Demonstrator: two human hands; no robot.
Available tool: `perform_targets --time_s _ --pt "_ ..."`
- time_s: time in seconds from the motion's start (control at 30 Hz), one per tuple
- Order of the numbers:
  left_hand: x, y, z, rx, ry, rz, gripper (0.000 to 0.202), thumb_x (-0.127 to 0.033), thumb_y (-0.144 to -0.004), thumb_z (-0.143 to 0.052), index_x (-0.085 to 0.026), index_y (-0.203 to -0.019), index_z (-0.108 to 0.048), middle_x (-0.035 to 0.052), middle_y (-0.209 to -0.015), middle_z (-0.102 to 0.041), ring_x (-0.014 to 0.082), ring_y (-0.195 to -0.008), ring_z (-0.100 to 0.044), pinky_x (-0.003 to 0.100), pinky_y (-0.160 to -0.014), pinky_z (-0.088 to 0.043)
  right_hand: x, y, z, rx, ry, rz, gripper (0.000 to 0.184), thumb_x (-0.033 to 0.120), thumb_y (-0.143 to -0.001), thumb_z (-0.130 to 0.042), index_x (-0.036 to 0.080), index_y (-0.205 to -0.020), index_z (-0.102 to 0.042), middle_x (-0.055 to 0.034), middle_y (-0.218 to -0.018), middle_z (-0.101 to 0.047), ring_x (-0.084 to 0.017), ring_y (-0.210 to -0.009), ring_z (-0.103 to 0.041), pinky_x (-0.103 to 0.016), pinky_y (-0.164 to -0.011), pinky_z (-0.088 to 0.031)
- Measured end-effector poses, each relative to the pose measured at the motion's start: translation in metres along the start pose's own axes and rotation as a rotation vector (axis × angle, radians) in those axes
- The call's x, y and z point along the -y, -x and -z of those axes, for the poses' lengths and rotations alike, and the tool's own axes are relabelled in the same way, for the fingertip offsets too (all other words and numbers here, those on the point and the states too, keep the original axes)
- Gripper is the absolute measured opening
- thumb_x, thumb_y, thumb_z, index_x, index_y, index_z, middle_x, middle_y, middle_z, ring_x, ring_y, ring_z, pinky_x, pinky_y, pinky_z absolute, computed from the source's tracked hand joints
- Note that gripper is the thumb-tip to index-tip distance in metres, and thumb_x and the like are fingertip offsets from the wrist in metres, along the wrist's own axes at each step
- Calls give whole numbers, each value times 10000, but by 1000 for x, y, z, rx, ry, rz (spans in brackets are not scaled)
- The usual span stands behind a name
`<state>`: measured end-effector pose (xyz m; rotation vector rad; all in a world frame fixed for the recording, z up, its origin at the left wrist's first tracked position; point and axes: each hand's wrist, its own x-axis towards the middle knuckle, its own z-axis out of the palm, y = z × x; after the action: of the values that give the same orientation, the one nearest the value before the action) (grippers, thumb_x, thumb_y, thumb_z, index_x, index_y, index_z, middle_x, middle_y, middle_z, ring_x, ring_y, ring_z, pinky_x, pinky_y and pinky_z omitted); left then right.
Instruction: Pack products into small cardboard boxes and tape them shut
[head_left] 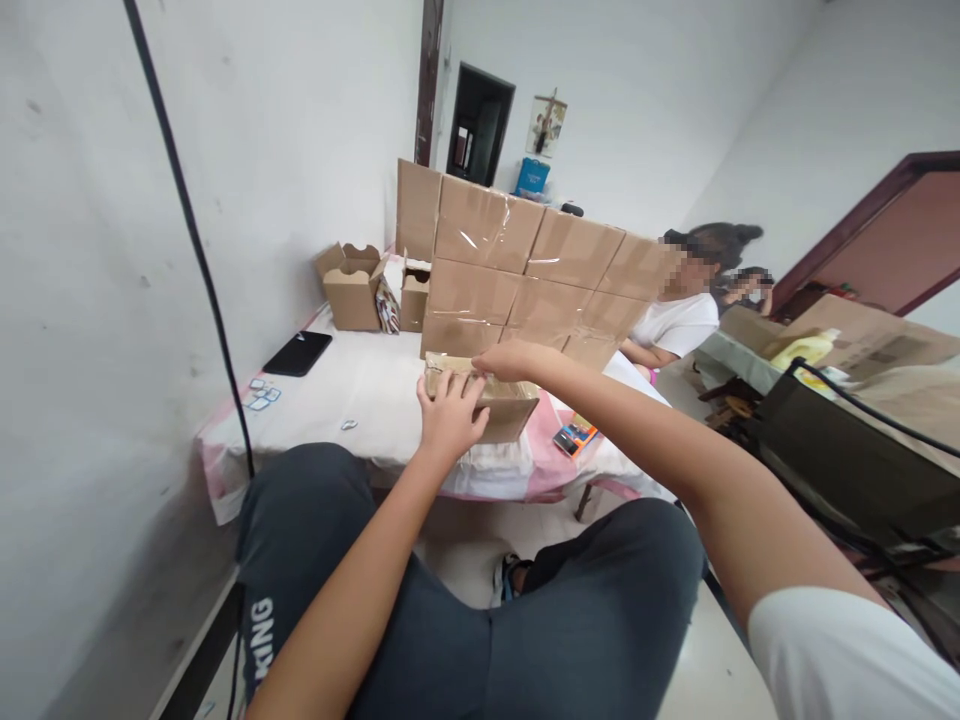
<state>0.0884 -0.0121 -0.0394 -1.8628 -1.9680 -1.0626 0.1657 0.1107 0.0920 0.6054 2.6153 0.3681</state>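
A small brown cardboard box with clear tape on its top stands on the table in front of me. My left hand grips its near left edge, with the fingers bent over the top and the thumb against the front. Across the top reaches my right hand, its fingers curled down close to the left fingertips. What the right fingers hold, if anything, is hidden. Right behind the box rises a wall of taped cardboard boxes.
Two opened cardboard boxes stand at the back left. A black tablet-like object and small cards lie left on the tablecloth. An orange and blue packet sits to the right. A person sits beyond the wall of boxes.
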Motion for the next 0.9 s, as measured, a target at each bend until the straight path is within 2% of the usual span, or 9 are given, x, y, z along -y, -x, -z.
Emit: perform_targets --time_s 0.13,0.3,0.5,0.67,0.77,0.83,0.9 --pt "-7 -4 0 -3 -58 -9 500 -341 -839 -614 -293 -1336 -595 150 -1460 -497 388 -1384 -353 659 -1160 -78 1 -7 2 40 5 -3 236 147 -869 -603 178 -1077 -709 -129 -1028 -733 -241 -827 -676 -304 -664 -402" --pt "-13 -7 -8 1 -90 44 492 -375 -824 -627 -284 -1307 -619 153 -1478 -474 401 -1388 -342 666 -1156 -85 1 -13 0 53 -35 -31 246 114 -799 -647 178 -1021 -729 -96 -976 -739 -203 -755 -649 -290 -666 -405" --pt "-17 -6 -12 3 -97 86 473 -384 -833 -597 -269 -1291 -627 154 -1483 -475 406 -1392 -341 681 -1146 -90 -1 -20 1 93 -116 -77 142 117 -770 -665 137 -885 -746 -90 -842 -735 -193 -685 -625 -305 -664 -423" --pt "-20 -4 -13 -18 -82 108 465 -367 -825 -604 -270 -1278 -636 159 -1473 -489 404 -1383 -356 689 -1142 -94 1 -25 -3 87 -156 -124 114 161 -787 -655 113 -831 -749 -130 -840 -744 -238 -751 -663 -327 -687 -453" --pt "-21 -2 -13 -16 -81 114 453 -361 -821 -607 -274 -1264 -643 153 -1467 -498 399 -1387 -353 691 -1141 -101 -1 -28 -12 -2 -167 -202 207 236 -793 -673 99 -933 -738 -198 -982 -736 -311 -905 -680 -370 -748 -480" --pt "-21 -2 -12 -14 -88 115 445 -360 -817 -611 -283 -1254 -645 146 -1461 -504 391 -1389 -354 689 -1141 -116 -9 -27 -21 -83 -167 -279 370 344 -805 -681 87 -1070 -694 -246 -1110 -696 -363 -1020 -658 -416 -803 -489" --pt "-20 -1 -12 -13 -93 115 441 -367 -819 -610 -287 -1251 -648 145 -1461 -504 387 -1389 -357 687 -1140 -131 -23 -22 -33 -200 -219 -375 556 457 -774 -712 91 -1183 -621 -255 -1194 -656 -380 -1091 -628 -439 -846 -492"
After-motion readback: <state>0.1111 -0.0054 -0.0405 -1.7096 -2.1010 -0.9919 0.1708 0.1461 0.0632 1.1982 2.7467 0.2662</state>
